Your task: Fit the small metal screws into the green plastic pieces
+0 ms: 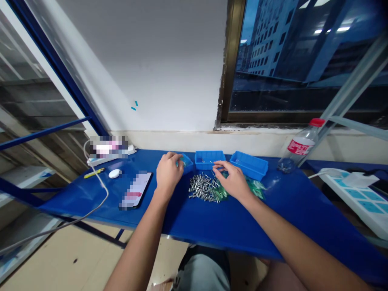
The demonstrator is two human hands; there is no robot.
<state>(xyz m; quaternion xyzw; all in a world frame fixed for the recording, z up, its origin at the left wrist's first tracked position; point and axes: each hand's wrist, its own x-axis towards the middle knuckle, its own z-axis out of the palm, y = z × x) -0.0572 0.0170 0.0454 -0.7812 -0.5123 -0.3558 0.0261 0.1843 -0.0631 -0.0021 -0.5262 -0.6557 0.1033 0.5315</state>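
My left hand (169, 171) is curled at the near side of a small blue plastic bin (187, 164), and its fingertips hide part of the rim. Whether those fingers hold anything is hidden. My right hand (232, 180) lies spread, its fingertips close to the front rim of a blue plastic bin (210, 160). Under that hand's palm side sits a loose pile of silver metal rivets (203, 188). Small green parts (256, 188) are scattered to its right, and some touch the pile. A wider blue bin (248, 165) stands to the right.
The blue tabletop (273, 214) carries a plastic bottle with a red cap (298, 145), a blurred phone (135, 190), a white round case (114, 173), a yellow pen-like tool (93, 173), and a cable. A white power strip (354, 194) lies right.
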